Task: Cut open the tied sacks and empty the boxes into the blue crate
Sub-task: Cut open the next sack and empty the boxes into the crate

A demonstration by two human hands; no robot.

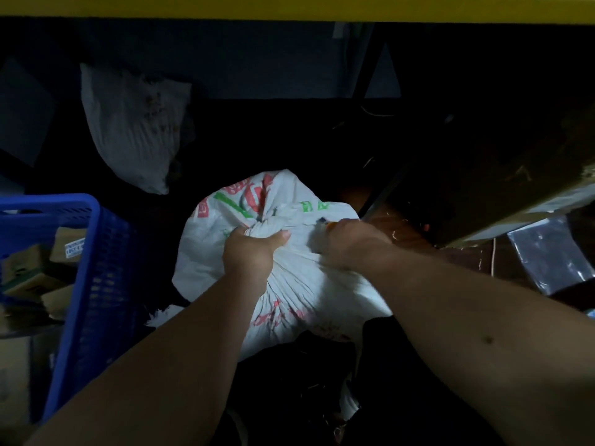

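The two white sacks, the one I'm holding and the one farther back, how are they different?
The near sack has red and green print; the far sack looks plain and stained. The near sack's tied neck is gripped by the left hand, with the right hand beside it; the far sack lies untouched, slumped. Both are white.

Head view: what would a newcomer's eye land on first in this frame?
The white printed sack at the centre stands out against the dark surroundings, its gathered neck gripped by the left hand. The right hand sits just beside the knot, closed on a small tool with an orange tip that is too blurred to identify. At the left edge the blue crate already holds cardboard boxes, and a second white sack leans behind it.
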